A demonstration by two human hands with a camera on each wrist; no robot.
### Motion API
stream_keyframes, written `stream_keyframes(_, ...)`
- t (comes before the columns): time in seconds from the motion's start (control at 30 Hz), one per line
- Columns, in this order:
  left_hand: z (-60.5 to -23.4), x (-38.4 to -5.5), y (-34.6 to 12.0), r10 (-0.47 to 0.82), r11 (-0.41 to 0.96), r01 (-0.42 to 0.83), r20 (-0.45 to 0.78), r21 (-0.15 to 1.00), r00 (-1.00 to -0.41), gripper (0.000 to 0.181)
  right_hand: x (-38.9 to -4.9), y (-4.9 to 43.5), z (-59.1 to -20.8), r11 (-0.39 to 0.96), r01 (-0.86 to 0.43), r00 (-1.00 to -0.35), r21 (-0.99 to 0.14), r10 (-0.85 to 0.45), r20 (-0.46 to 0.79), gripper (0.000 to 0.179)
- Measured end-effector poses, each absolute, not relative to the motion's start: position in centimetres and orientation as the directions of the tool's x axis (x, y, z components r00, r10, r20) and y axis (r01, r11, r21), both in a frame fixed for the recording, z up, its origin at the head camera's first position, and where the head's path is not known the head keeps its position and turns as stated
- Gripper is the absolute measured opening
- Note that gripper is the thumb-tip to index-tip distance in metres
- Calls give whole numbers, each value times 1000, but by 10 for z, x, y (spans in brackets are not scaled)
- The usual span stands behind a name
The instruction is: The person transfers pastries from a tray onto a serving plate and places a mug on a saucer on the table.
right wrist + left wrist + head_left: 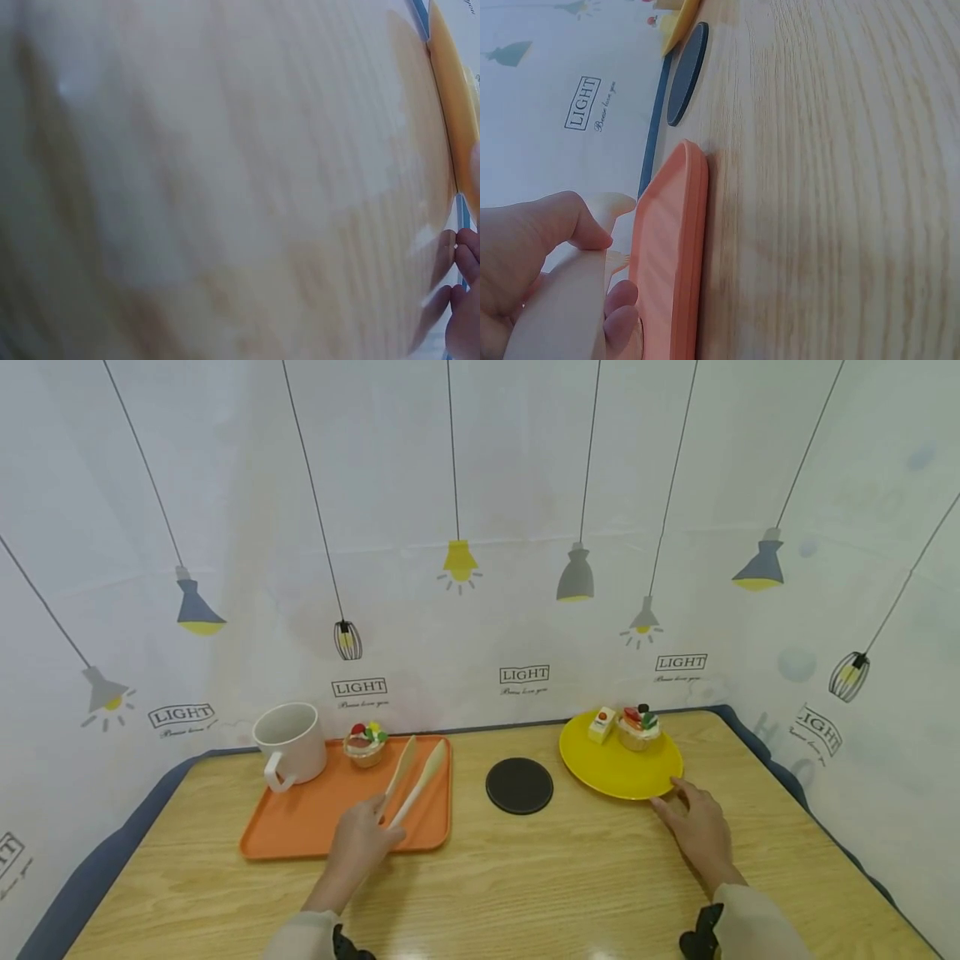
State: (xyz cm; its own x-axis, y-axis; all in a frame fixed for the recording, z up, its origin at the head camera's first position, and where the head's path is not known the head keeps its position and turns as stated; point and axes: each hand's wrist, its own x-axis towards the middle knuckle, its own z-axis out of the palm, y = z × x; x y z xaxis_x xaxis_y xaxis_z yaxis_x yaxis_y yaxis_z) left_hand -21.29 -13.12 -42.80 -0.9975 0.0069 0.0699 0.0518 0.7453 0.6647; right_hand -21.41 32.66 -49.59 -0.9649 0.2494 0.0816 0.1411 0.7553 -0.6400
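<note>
My left hand (362,839) grips a pair of cream-coloured tongs (417,787) over the orange tray (300,827). Their two arms stand apart and point away from me. In the left wrist view, thumb and fingers wrap the wide body of the tongs (559,307). Past the tips, at the tray's back, sits a toy fruit tart (365,748). At the right, my right hand (701,831) holds the near right rim of a yellow plate (615,772) with thumb and fingers. That plate bears a small cake piece (602,727) and another fruit tart (637,731).
A white mug (300,747) stands on the tray's back left corner. Between tray and plate lies a round black coaster (519,785) on the wooden table (525,893). A white printed curtain (517,627) rises right behind the table's back edge.
</note>
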Motion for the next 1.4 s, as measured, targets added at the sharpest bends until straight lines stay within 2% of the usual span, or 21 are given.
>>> stream_keyframes(0.3,-426,-210,-138,5,752,68,97,656,-995,59,-216,328,-496,763,119,-964,-636,243,111,77)
stream_keyframes(1.07,-426,-207,-157,-49,777,-3,57,629,-997,61,-214,327,-495,766,116,-965,-633,237,110,74)
stream_keyframes(1.4,-427,-205,-168,-38,804,28,98,594,-994,61,-214,326,-494,765,120,-965,-633,240,107,73)
